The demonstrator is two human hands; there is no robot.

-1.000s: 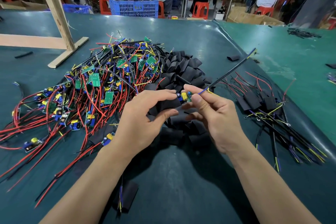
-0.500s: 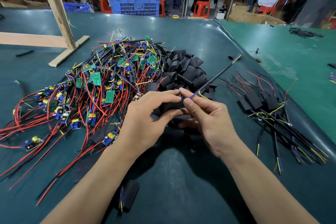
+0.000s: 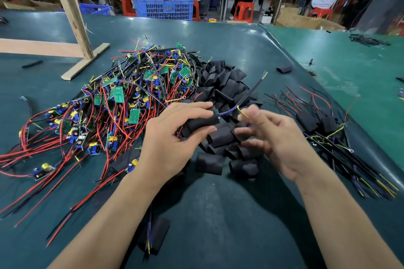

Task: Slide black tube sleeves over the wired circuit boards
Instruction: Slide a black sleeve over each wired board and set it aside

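Observation:
My left hand [image 3: 175, 135] grips a black tube sleeve [image 3: 202, 122] between thumb and fingers; a green board edge and blue and yellow wires stick out of its right end. The black cable [image 3: 251, 91] of that board rises up and right. My right hand [image 3: 275, 137] hovers just right of the sleeve, blurred, fingers loosely spread, holding nothing. A pile of loose black sleeves [image 3: 223, 85] lies behind and below my hands. A heap of bare wired circuit boards [image 3: 122, 102] with red and black leads fills the left.
Sleeved boards [image 3: 314, 122] with their wires lie in a group at the right. One sleeved piece [image 3: 155, 236] rests near the front edge between my forearms. A wooden frame [image 3: 72, 19] stands at back left. A blue crate [image 3: 162, 4] and seated people are beyond the table.
The sleeve has gone over the board, which now shows only at the sleeve's right end. My right hand let go of the wires and drew back to the right, fingers spread.

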